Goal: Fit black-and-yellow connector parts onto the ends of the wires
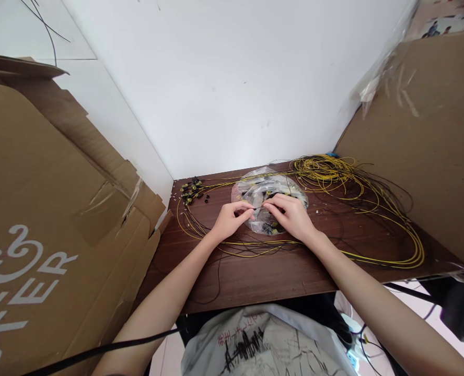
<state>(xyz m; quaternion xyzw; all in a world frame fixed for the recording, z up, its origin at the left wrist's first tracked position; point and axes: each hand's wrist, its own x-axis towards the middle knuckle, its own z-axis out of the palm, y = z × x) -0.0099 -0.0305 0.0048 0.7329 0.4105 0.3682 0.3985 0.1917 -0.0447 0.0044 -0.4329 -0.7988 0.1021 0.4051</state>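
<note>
My left hand and my right hand face each other over a clear plastic bag. A thin black wire spans the small gap between my fingertips, and both hands pinch it. Any small part on its ends is hidden by my fingers. Small black and yellow parts show in the bag beneath my hands. To the left lies a cluster of black and yellow connectors, with yellow and black wires running from it. The wires loop around the bag and pass below my wrists.
A tangled coil of yellow and black wire lies at the back right of the brown table. Large cardboard boxes stand at the left and right. A white wall rises behind the table.
</note>
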